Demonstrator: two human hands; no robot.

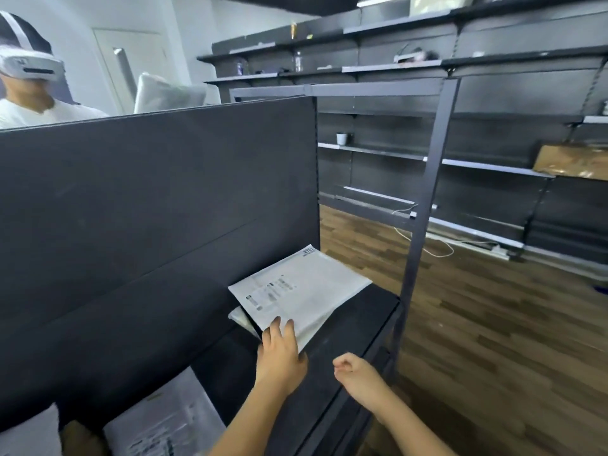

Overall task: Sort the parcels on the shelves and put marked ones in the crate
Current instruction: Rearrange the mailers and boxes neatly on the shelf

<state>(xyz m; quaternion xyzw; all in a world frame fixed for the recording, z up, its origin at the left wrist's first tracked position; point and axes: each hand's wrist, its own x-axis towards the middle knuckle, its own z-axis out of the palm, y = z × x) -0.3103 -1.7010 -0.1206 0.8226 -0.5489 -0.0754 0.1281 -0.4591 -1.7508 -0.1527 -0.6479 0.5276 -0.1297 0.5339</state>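
While the left hand [279, 353] lies with straight fingers flat on the near corner of a white parcel [302, 291], I see its thumb beside the parcel's near edge. The parcel is a flat white mailer with printed labels on top. It lies on a black shelf [362, 317], angled against the dark back panel [148, 209]. A 2nd parcel [240, 317], in clear wrap, pokes out from under its left side.

The right hand [357, 373] hovers over the shelf's front edge, just right of the left hand. Its fingers are loosely curled and it holds nothing.

Below the shelf, at the lower left, I see more white parcels [164, 419] with printed labels. I cannot tell what holds them.

A grey metal post [424, 199] rises at the shelf's right end. Past it is a wooden floor [493, 324] with a white cable [437, 248] lying on it, and dark wall shelves [477, 166]. 1 of these carries a white cup [342, 138]; another, far right, carries a cardboard box [572, 161].

Behind the back panel, at the upper left, another person [39, 113] in a white top wears a white headset [31, 65].
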